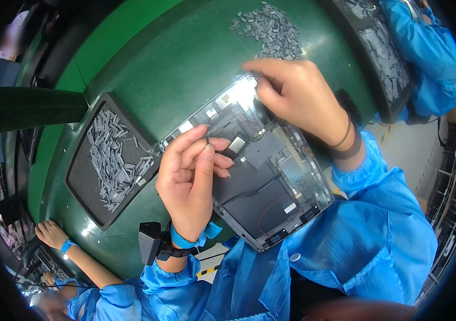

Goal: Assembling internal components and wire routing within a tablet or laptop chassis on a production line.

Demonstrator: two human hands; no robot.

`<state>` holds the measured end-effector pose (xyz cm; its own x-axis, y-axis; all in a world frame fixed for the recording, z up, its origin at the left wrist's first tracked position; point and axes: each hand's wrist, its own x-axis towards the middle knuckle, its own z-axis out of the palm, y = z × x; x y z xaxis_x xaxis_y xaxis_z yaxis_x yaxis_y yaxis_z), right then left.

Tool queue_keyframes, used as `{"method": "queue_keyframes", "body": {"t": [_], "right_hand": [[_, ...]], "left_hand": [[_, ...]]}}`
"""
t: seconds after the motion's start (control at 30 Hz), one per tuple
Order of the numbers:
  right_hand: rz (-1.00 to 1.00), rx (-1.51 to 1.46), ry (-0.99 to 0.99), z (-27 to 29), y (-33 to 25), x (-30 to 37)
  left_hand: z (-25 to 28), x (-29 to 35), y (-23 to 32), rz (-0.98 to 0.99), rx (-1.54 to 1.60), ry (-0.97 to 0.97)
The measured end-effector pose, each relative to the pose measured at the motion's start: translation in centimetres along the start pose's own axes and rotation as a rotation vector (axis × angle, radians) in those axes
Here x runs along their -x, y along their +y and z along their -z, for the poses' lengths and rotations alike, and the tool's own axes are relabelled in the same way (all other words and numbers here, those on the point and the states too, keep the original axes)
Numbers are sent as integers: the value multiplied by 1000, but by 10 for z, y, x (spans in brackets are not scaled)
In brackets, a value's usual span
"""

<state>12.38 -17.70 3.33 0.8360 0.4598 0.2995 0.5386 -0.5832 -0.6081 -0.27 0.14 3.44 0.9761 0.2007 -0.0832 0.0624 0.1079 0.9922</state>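
An opened tablet (pixel 249 187) lies tilted in front of me, its circuit board, black panel and thin red wires exposed. Over its left part, my left hand (pixel 185 174) pinches a small dark strip (pixel 207 139) between thumb and index finger, the other fingers curled loosely. The strip is too small to make out fully. My right hand (pixel 305 99) is closed at the tablet's far corner, thumb and bent index finger around the edge there. What lies inside its curled fingers is hidden. A silver-and-black piece (pixel 234 147) shows just beside my left fingertips.
Left of the tablet, a black tray (pixel 86 192) holds many small grey strips. A loose pile of grey pieces (pixel 271 32) lies on the green table (pixel 185 59) at the back. Another tray (pixel 385 59) stands far right, beside a blue sleeve (pixel 431 53). A co-worker's hand (pixel 51 234) rests lower left.
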Motion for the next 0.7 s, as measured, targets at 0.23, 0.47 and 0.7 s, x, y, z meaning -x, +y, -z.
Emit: {"method": "queue_keyframes", "body": {"t": [0.23, 0.47, 0.7], "right_hand": [[73, 104, 8, -4, 2, 0], [102, 21, 49, -1, 2, -5], [57, 17, 23, -6, 7, -4]], "left_hand": [[0, -1, 0, 8, -9, 0], [2, 0, 4, 10, -9, 9], [3, -2, 1, 18, 7, -22]]}}
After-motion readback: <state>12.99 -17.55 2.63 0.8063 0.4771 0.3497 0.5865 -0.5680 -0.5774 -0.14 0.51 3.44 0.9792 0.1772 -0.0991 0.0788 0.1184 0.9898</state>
